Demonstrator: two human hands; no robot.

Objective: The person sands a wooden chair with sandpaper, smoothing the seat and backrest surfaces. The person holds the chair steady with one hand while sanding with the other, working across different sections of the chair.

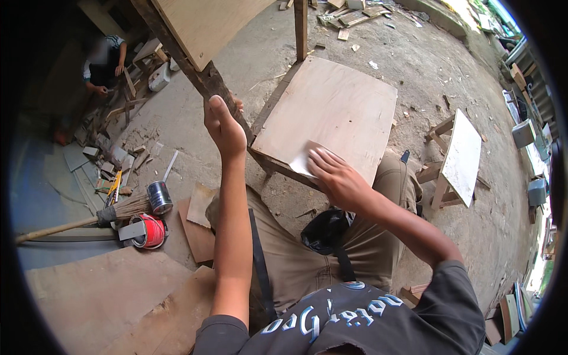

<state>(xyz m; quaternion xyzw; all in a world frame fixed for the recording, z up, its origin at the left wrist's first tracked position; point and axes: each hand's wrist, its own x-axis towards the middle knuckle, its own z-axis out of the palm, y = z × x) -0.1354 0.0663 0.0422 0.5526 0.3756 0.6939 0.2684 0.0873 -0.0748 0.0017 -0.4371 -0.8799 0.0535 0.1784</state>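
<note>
Where the right hand [340, 182] rests, paper [300, 165] lies beneath — on plywood [340, 106].

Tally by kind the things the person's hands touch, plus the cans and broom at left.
Plywood-seated chair: 1
White sheet: 1
Cans: 2 (red can, blue can)
Broom: 1
Total: 5

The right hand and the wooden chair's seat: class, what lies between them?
In the head view, a white sheet lies between the right hand and the seat.
</note>
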